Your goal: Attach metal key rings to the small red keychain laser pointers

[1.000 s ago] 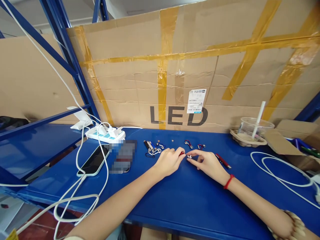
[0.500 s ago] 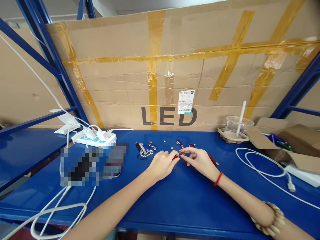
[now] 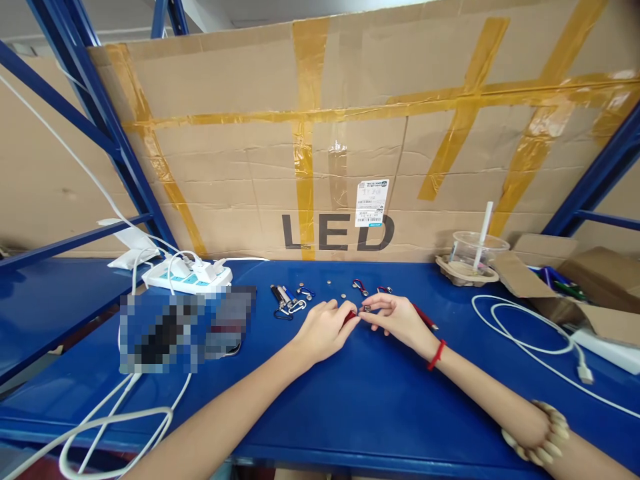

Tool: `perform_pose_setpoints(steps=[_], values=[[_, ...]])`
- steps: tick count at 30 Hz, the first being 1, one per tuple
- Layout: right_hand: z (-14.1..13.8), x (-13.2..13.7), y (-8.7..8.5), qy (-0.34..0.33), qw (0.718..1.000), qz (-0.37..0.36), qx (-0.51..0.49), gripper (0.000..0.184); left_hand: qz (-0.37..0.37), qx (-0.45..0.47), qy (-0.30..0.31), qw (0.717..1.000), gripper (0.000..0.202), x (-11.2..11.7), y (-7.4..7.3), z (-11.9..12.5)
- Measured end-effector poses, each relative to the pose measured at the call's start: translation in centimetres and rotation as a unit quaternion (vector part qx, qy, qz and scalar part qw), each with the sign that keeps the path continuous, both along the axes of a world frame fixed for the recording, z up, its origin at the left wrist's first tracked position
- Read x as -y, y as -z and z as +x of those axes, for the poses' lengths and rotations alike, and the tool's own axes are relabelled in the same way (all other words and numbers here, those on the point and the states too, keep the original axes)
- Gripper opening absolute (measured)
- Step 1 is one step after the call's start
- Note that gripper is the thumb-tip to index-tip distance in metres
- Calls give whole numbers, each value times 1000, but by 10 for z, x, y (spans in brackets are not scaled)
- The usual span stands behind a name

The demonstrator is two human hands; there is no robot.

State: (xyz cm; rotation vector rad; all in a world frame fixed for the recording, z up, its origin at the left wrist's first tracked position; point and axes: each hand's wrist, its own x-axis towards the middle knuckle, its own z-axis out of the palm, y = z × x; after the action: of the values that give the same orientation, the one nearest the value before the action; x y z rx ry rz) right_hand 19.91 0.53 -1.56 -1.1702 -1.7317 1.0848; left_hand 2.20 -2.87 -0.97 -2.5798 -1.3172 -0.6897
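Note:
My left hand [image 3: 327,328] is closed round a small red tube [image 3: 349,316], which looks like a keychain flashlight body; most of it is hidden by the fingers. Close against it, the fingertips of my right hand [image 3: 393,318] pinch a small silvery piece [image 3: 367,308], too small to name surely. Beyond the hands lie a red carabiner clip [image 3: 359,287] and a second red clip [image 3: 385,290]. Small round button cells [image 3: 343,296] rest on the blue tabletop [image 3: 320,413]. Under my right hand's far side, a red pen-like stick [image 3: 425,317] lies on the table.
Left of the hands are several small flashlights [image 3: 284,297] with carabiners. Further left stand a white power strip [image 3: 220,279], a blurred phone-like slab [image 3: 233,320] and cables. At right are a plastic cup [image 3: 463,248] with a straw, a coiled white cable [image 3: 520,343] and an open cardboard box [image 3: 607,287].
The fingers of my right hand have shifted slightly and closed in on the red tube's end. A little more of the red tube shows in my left hand.

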Motion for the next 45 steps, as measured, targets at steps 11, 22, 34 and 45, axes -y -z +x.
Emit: perform_pose_setpoints(steps=[11,22,34,45], values=[[0,-1,4,-6,999,-23,-37,35,-8,-3,-4,1000,27,0,3,1],[1,0,2,7,998,-21,-52,42,3,0,-3,1000,27,-1,3,-1],[1,5,-3,-3,999,-13,-30,37,19,-7,-8,1000,27,-2,4,-1],[0,6,-2,19,999,8,-30,36,27,25,-63,997,27,-1,3,0]])
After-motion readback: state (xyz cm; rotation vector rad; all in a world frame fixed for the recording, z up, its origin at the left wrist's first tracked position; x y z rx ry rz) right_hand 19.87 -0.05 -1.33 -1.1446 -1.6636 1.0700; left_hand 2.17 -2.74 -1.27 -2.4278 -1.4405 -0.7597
